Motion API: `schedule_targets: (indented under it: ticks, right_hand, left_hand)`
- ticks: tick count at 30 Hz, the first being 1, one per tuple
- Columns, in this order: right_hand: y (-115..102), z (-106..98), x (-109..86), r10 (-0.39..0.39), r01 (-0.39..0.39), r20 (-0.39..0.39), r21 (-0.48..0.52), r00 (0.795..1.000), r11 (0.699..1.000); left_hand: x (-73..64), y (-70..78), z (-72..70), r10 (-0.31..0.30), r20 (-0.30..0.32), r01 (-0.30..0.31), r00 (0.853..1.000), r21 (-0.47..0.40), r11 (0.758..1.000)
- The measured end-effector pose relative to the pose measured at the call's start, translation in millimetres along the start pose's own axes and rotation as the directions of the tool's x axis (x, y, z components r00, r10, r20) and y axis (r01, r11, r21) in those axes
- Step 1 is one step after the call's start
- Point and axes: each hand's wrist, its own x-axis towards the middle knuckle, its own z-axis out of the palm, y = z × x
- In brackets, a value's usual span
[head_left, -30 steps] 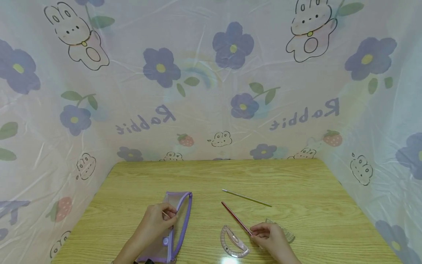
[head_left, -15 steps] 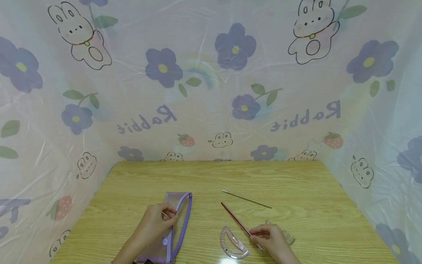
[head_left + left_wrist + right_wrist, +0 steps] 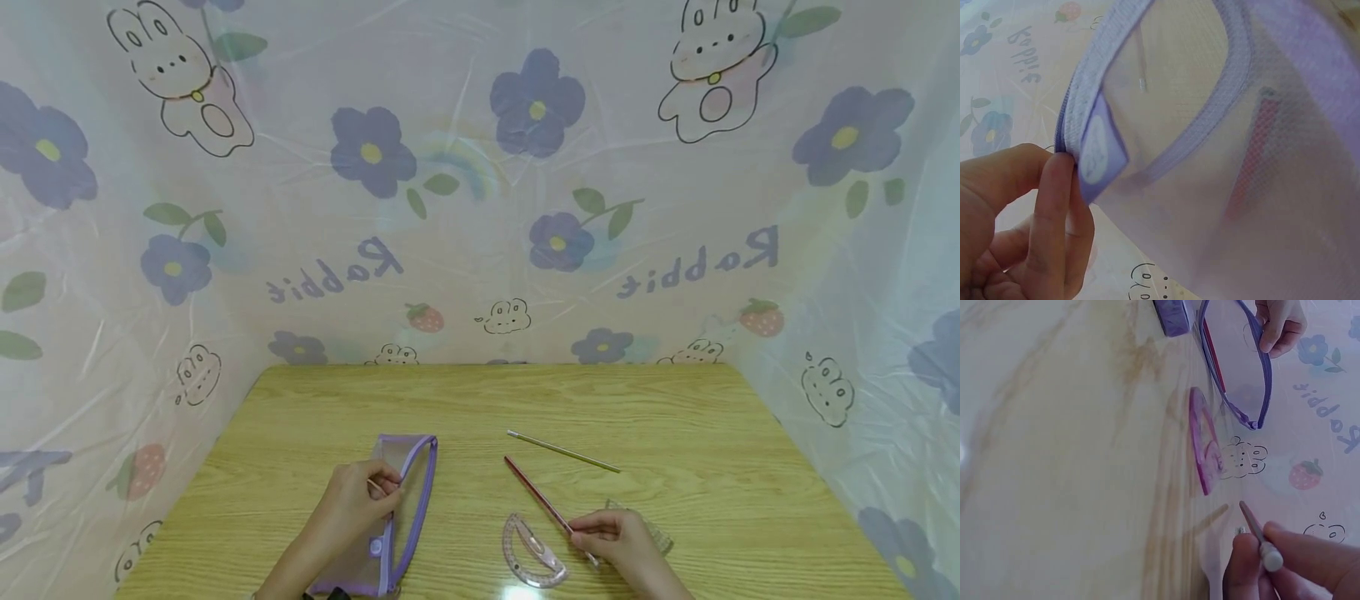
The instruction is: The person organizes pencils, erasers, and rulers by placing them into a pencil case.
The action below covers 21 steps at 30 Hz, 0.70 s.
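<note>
My left hand (image 3: 367,497) pinches the zipped edge of a purple mesh pencil case (image 3: 408,542), whose mouth gapes on the right side. In the left wrist view, the thumb and fingers are on the zip tape (image 3: 1082,106) beside a purple tab (image 3: 1104,156). A red stick (image 3: 1257,153) shows through the mesh there. My right hand (image 3: 618,542) pinches a red pencil (image 3: 536,492) near its white end (image 3: 1270,557), the other end pointing away and left. Just left of that hand lies a pink clear protractor (image 3: 513,558).
Another pencil (image 3: 562,451), gold with a white end, lies behind the red one on the wood-grain table (image 3: 712,425). A clear piece with ruled markings (image 3: 660,537) is partly covered by the right hand. A patterned sheet (image 3: 450,250) surrounds the table's back and sides.
The red pencil's white end shows more plainly below my right fingers than a second ago. The left hand and the pencil case have stayed put.
</note>
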Motion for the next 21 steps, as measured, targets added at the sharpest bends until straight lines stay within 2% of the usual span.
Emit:
schedule_targets:
  ticks: [21]
  right_hand:
    - [-3.5,0.4,3.5,0.053,-0.052,-0.007,0.104,0.999,0.993]
  left_hand:
    - [-0.8,1.2,-2.2,0.004,-0.011,-0.004,1.000,-0.006,1.000]
